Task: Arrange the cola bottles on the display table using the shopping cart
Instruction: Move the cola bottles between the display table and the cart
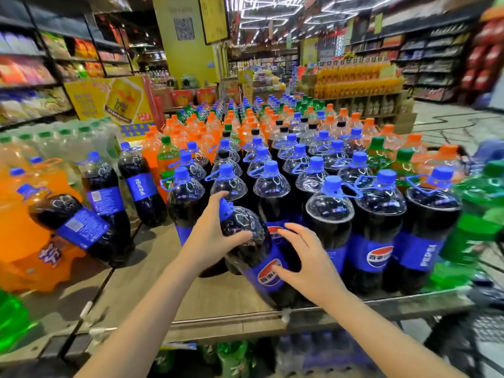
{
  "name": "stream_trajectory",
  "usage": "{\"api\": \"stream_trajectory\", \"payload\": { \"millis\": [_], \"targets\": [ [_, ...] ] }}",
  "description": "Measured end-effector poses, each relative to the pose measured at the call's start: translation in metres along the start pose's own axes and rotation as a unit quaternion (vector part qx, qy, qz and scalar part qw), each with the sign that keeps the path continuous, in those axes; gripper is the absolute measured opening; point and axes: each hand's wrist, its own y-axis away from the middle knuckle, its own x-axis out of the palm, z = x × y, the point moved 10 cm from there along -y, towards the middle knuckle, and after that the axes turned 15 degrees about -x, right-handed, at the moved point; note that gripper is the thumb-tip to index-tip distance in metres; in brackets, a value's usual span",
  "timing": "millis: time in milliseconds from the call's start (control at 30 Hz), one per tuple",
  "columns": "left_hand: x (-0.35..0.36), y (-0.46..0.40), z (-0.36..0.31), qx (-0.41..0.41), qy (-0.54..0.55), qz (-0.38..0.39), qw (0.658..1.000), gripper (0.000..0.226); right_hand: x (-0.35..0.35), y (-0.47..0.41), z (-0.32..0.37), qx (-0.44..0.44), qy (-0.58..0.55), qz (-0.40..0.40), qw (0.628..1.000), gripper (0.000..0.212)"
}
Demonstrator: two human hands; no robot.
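A large cola bottle (253, 249) with a blue cap and blue label stands tilted to the left on the wooden display table (169, 290), near its front edge. My left hand (215, 236) grips its neck and shoulder just below the cap. My right hand (305, 266) has its fingers spread, with the fingertips touching the bottle's label. Rows of upright cola bottles (379, 222) fill the table to the right and behind. Three more cola bottles (106, 203) stand and lean at the left. The shopping cart (488, 309) shows at the right edge.
Orange soda bottles (207, 126) and green soda bottles (474, 227) stand behind and to the right of the cola. An orange shrink-wrapped pack (30, 241) lies at the left. Bare tabletop shows in front of me. Store shelves line both sides.
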Motion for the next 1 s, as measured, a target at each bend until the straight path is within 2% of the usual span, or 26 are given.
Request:
{"api": "stream_trajectory", "payload": {
  "millis": [133,267,433,567,667,767,1000],
  "targets": [
    [0.017,0.004,-0.030,0.056,-0.013,-0.006,0.998,0.106,-0.078,-0.009,0.002,-0.061,0.136,-0.077,0.986,0.059],
    [0.040,0.005,-0.058,0.097,-0.017,-0.023,0.995,0.099,-0.100,-0.013,-0.020,-0.033,0.227,-0.057,0.972,0.071],
    [0.060,-0.003,-0.073,0.123,-0.026,-0.027,0.992,0.100,-0.092,-0.014,-0.050,0.038,0.216,0.009,0.976,0.089],
    [0.069,0.007,-0.068,0.154,0.051,-0.058,0.985,0.104,-0.082,-0.010,-0.059,0.061,0.196,0.027,0.978,0.097],
    [0.097,0.018,-0.016,0.089,0.120,-0.058,0.987,0.124,-0.078,-0.005,-0.062,0.062,0.188,0.035,0.980,0.102],
    [0.138,0.025,0.034,0.011,0.189,0.029,0.981,0.143,-0.074,-0.001,-0.060,0.043,0.198,0.035,0.979,0.105],
    [0.152,0.013,0.053,-0.012,0.220,0.072,0.973,0.142,-0.075,-0.001,-0.057,0.025,0.194,-0.002,0.981,0.105]
  ]
}}
